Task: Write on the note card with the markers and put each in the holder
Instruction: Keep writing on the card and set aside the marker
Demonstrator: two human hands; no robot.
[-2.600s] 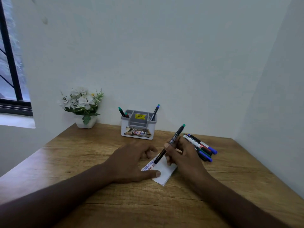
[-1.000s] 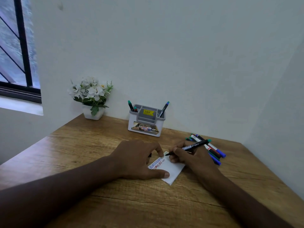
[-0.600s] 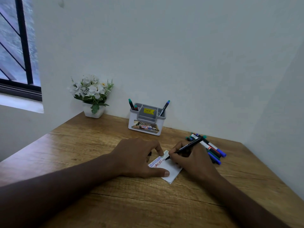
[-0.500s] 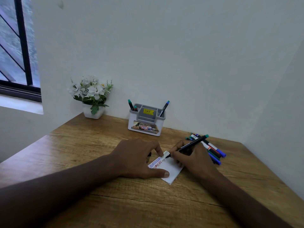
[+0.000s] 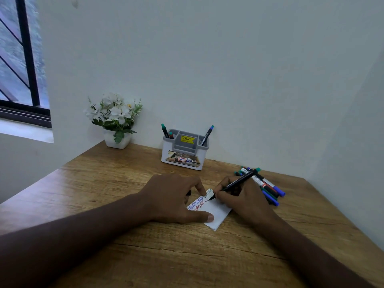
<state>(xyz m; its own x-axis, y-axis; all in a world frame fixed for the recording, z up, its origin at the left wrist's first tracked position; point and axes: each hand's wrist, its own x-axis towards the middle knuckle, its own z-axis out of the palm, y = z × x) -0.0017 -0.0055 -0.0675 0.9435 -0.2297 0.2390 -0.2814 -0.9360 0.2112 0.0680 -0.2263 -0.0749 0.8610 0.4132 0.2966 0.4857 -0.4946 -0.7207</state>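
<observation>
The right hand (image 5: 243,196) pinches a black marker (image 5: 235,183), its tip on the white note card (image 5: 214,213), which the left hand (image 5: 174,198) pins flat with spread fingers and thumb on the wooden desk (image 5: 124,183), the holder (image 5: 184,150) standing by the pale wall.

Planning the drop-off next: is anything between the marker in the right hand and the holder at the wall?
Nothing visible: bare wooden desk lies between the green-capped black marker and the white-and-grey holder.
</observation>
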